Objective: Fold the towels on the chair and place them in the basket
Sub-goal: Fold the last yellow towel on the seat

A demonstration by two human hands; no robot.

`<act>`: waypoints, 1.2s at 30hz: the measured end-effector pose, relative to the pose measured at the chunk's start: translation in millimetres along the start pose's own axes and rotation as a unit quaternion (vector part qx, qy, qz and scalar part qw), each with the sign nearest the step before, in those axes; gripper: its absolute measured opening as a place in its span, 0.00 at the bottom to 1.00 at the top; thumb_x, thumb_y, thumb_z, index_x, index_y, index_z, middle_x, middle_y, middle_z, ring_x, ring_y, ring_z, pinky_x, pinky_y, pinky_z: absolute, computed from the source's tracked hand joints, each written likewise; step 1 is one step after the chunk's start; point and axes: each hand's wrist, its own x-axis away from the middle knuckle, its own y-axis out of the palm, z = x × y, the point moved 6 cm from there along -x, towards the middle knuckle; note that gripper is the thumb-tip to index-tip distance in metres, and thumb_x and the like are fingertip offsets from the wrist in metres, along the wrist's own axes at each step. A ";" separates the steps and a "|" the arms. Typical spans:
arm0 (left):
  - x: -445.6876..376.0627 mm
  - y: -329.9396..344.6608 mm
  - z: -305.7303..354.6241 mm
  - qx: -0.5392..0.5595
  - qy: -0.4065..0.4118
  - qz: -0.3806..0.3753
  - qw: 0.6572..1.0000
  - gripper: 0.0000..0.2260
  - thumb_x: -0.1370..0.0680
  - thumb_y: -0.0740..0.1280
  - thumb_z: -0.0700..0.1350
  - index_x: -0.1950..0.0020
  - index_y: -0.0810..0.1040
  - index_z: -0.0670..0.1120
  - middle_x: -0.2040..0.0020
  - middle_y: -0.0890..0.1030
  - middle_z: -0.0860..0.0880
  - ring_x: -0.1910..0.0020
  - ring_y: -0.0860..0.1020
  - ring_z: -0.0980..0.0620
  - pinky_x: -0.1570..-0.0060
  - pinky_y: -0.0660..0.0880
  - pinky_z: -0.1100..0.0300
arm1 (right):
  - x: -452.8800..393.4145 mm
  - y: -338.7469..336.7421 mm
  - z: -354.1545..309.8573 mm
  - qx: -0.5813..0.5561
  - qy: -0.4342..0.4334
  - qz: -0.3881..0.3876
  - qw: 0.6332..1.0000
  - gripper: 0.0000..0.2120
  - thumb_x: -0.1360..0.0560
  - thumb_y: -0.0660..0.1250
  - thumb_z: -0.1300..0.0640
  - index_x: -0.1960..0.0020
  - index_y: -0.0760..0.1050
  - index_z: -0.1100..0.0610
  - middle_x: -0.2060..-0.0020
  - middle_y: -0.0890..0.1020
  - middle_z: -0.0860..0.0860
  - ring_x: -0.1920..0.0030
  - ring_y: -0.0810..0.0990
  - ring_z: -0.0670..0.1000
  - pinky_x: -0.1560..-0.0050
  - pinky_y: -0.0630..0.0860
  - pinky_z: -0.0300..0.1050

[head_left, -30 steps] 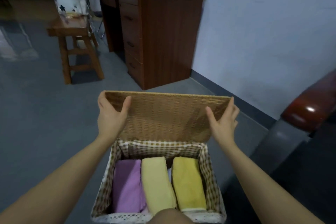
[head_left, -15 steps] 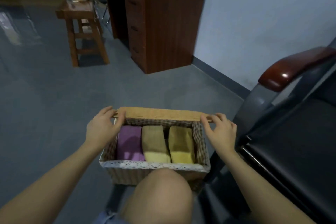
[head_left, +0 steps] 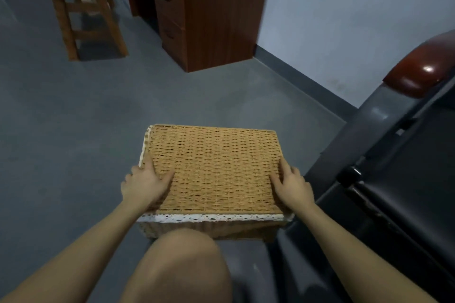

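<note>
The basket (head_left: 211, 227) sits on the floor beside the chair (head_left: 394, 179), its woven lid (head_left: 214, 167) down. Left hand (head_left: 144, 186) and right hand (head_left: 293, 186) rest flat, grip released; press evenly at both near corners so the lid seats flush.

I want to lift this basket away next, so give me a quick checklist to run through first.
1. Lid flat on the basket: ok.
2. Left hand on the lid's left edge: ok.
3. Right hand on the lid's right edge: ok.
4. Towels inside: cannot tell, lid hides them.
5. Grip under the basket for lifting: not ok, both hands rest on top.
6. Floor ahead free: ok.
</note>
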 end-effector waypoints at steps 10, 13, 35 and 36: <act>-48.6 3.8 -0.7 0.073 0.015 -0.007 0.997 0.38 0.29 0.59 0.72 0.25 0.56 0.53 0.41 0.73 0.40 0.38 0.70 0.39 0.37 0.61 0.38 | -40.1 11.4 -15.6 -0.062 0.067 -0.077 0.993 0.32 0.22 0.53 0.35 0.23 0.44 0.39 0.30 0.65 0.58 0.34 0.71 0.60 0.35 0.69 0.59; -56.6 -6.6 3.2 0.078 0.023 0.017 0.997 0.38 0.29 0.58 0.72 0.25 0.59 0.52 0.41 0.75 0.40 0.37 0.70 0.40 0.36 0.60 0.40 | -44.0 7.3 -21.2 -0.048 0.066 -0.060 0.995 0.30 0.22 0.53 0.35 0.23 0.48 0.38 0.30 0.67 0.56 0.31 0.67 0.58 0.31 0.60 0.61; -234.8 -100.9 161.5 0.058 0.116 0.068 0.989 0.28 0.26 0.61 0.68 0.39 0.72 0.46 0.53 0.78 0.41 0.47 0.75 0.39 0.41 0.67 0.41 | -191.7 -95.0 -45.0 -0.238 0.200 0.119 0.943 0.23 0.23 0.63 0.42 0.29 0.69 0.43 0.39 0.79 0.49 0.34 0.72 0.55 0.31 0.60 0.53; -242.1 -111.9 172.4 0.056 0.120 0.060 0.989 0.29 0.27 0.61 0.68 0.39 0.73 0.46 0.54 0.79 0.41 0.47 0.76 0.39 0.41 0.68 0.41 | -196.7 -107.4 -44.6 -0.250 0.214 0.120 0.937 0.23 0.23 0.64 0.41 0.29 0.69 0.43 0.37 0.78 0.50 0.34 0.71 0.55 0.30 0.60 0.54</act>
